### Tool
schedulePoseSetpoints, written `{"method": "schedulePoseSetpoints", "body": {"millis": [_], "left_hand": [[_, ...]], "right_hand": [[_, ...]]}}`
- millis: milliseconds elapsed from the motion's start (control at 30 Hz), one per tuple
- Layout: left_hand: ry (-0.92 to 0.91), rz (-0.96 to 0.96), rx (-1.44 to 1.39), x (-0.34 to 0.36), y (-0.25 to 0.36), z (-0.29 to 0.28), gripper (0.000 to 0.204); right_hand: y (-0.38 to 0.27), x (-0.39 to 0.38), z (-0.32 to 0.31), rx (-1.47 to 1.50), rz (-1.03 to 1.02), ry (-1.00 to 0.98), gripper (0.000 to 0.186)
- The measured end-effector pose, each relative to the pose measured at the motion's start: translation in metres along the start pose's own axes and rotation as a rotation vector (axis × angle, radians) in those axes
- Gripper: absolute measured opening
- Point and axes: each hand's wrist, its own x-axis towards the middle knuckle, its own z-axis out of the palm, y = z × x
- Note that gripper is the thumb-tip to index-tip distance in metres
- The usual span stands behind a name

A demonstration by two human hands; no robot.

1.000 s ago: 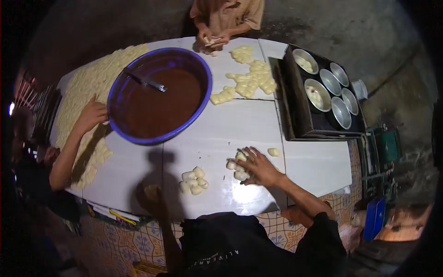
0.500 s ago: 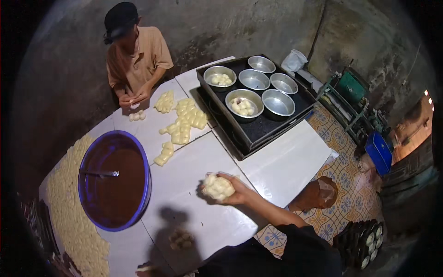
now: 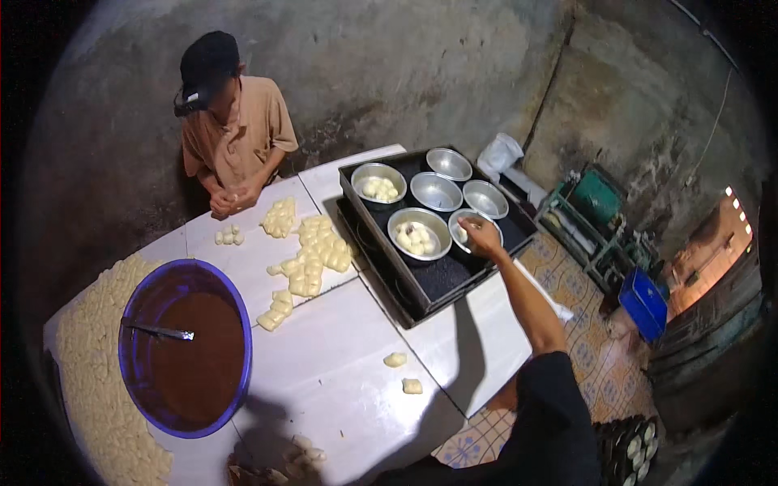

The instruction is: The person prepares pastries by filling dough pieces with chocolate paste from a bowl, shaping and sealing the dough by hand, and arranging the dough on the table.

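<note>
My right hand reaches into a round metal pan at the right front of the black tray, its fingers curled around pale dough balls, partly hidden by the hand. Beside it, another pan holds a cluster of dough balls, as does a pan at the tray's far left. Two loose dough pieces lie on the white table below. At the lower edge, in shadow, what looks like my left hand is near several dough pieces; its fingers are too dark to make out.
A blue tub of brown liquid with a metal utensil stands left, beside a wide spread of dough. Cut dough sheets lie mid-table. Across stands a co-worker, hands together. Green machinery is at right.
My right hand has moved from above the table, with its clump of dough balls, up and right into a pan. Two dough pieces now show on the table. The view has shifted slightly.
</note>
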Motion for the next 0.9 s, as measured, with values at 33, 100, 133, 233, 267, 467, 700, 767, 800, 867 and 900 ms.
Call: {"method": "schedulePoseSetpoints", "body": {"millis": [33, 100, 133, 233, 267, 467, 700, 767, 800, 867, 900], "left_hand": [[-0.109, -0.038, -0.082, 0.009, -0.021, -0.024, 0.042], [-0.186, -0.033, -0.142, 0.001, -0.02, -0.034, 0.041], [-0.039, -0.15, -0.258, -0.013, -0.015, -0.016, 0.039], [-0.185, -0.347, -0.499, -0.002, -0.043, -0.07, 0.034], [-0.159, -0.275, -0.401, -0.023, -0.029, -0.014, 0.035], [-0.374, 0.065, 0.309, -0.035, -0.039, 0.141, 0.048], [-0.042, 0.09, -0.39, -0.006, 0.002, 0.081, 0.029], [-0.081, 0.206, -0.619, 0.007, 0.015, 0.032, 0.028], [-0.11, 0.216, -0.535, 0.009, 0.015, 0.025, 0.028], [-0.121, 0.228, -0.456, -0.005, 0.018, 0.028, 0.03], [-0.186, 0.161, -0.327, -0.018, 0.023, 0.049, 0.031]], "right_hand": [[0.012, 0.003, -0.007, 0.036, 0.016, 0.132, 0.052], [-0.014, -0.022, -0.008, -0.283, -0.123, 0.278, 0.04], [-0.031, -0.041, 0.001, -0.343, -0.137, 0.315, 0.041], [-0.099, -0.127, 0.005, -0.257, -0.462, 0.49, 0.038], [-0.126, -0.17, 0.013, 0.047, -0.516, 0.265, 0.033], [-0.198, -0.433, 0.075, 1.007, -0.127, -1.105, 0.056], [-0.177, -0.427, 0.061, 0.932, -0.201, -0.655, 0.019], [-0.157, -0.414, 0.059, 0.88, -0.25, -0.436, 0.028], [-0.144, -0.412, 0.067, 0.632, -0.344, -0.465, 0.034], [-0.112, -0.413, 0.089, -0.278, -0.69, -0.592, 0.054], [-0.114, -0.428, 0.09, -0.097, -0.587, -0.509, 0.049]]}}
